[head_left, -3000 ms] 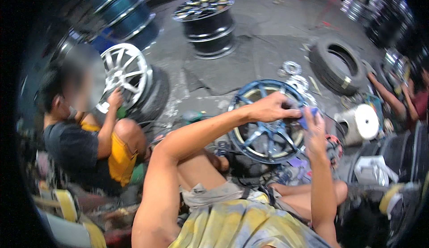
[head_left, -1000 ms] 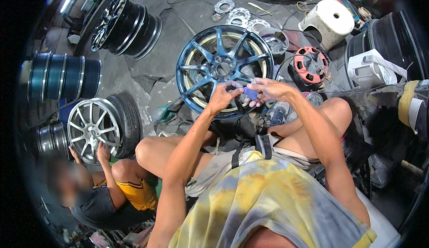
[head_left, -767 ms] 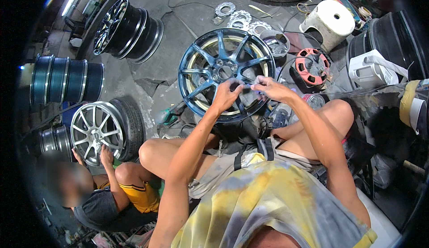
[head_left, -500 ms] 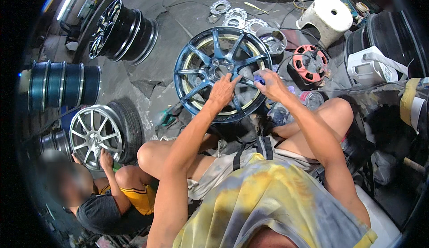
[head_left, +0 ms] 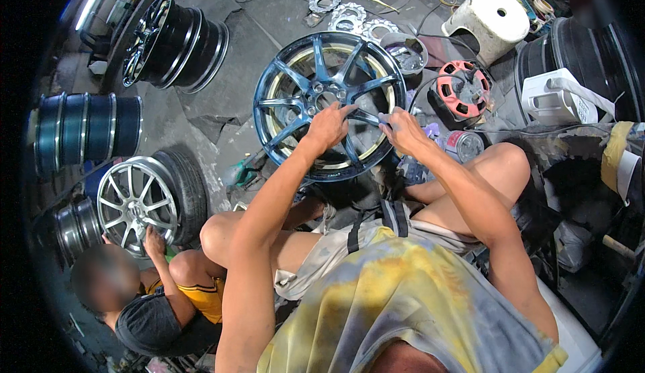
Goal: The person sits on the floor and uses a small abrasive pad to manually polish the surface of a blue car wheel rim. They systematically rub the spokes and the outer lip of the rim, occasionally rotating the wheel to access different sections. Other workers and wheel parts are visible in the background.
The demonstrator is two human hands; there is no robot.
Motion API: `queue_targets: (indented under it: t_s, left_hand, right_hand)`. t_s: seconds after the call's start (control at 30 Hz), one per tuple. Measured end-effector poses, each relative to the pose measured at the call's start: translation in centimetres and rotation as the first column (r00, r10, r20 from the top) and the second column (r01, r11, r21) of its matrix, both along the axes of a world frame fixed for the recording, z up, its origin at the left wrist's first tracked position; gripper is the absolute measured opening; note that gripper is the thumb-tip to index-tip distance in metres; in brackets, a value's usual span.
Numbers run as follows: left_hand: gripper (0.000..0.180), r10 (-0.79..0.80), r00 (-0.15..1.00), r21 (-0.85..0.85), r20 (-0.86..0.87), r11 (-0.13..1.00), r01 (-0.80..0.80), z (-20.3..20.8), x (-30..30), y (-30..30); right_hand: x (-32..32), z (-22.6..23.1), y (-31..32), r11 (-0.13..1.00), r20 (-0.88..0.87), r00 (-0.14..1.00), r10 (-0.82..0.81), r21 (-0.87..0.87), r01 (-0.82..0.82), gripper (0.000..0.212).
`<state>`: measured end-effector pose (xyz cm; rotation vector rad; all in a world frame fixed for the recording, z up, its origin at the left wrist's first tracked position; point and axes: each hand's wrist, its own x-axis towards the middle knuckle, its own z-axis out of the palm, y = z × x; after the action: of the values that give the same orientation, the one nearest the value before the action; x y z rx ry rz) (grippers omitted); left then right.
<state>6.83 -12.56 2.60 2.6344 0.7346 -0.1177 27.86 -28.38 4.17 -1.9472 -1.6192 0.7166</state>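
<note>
A blue multi-spoke wheel rim (head_left: 287, 130) lies face up in front of my knees. My left hand (head_left: 328, 128) rests by its hub, index finger stretched along a lower-right spoke and nothing visible in the grasp. At the outer end of that spoke, my right hand (head_left: 406, 134) has its fingertips drawn together against the metal. Whatever those fingers pinch is small and mostly hidden. Beside the right wrist lie a crumpled purple cloth (head_left: 432, 131) and a clear plastic jar (head_left: 463, 146).
A plastic tub (head_left: 407, 53), red cable reel (head_left: 462, 91) and white stool (head_left: 489, 21) stand beyond my right hand. A green-handled power tool (head_left: 238, 173) lies left of the rim. At left, a co-worker (head_left: 151, 316) handles a silver wheel (head_left: 138, 198). Other rims (head_left: 176, 44) stand behind.
The whole view has shifted slightly. My right hand has come down onto the spoke's outer end, and the blue-violet thing seen at its fingers no longer shows there. My left hand stays near the hub.
</note>
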Motion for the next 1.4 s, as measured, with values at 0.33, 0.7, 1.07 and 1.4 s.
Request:
queue_targets:
  t_s: [0.33,0.7,1.07,1.4]
  left_hand:
    - [0.04,0.537,0.824,0.182,0.18,0.805,-0.564,-0.8,-8.9,4.1]
    - [0.076,0.722,0.676,0.087,-0.148,0.69,-0.718,-0.1,-8.9,3.2]
    - [0.078,0.726,0.674,0.052,-0.136,0.684,-0.727,-1.3,-10.0,3.1]
    - [0.086,0.679,0.704,-0.05,-0.207,0.711,-0.701,-2.1,-10.6,4.5]
  right_hand:
    - [-0.6,1.9,0.4,0.998,0.05,0.998,-0.04,-0.043,0.042,0.02]
    - [-7.4,-2.4,7.8,0.962,0.159,0.952,-0.261,0.126,0.243,0.018]
    - [-10.0,-2.7,6.3,0.943,0.22,0.928,-0.302,0.209,0.257,0.013]
    - [1.6,2.4,5.3,0.969,0.086,0.967,0.239,-0.081,-0.233,0.037]
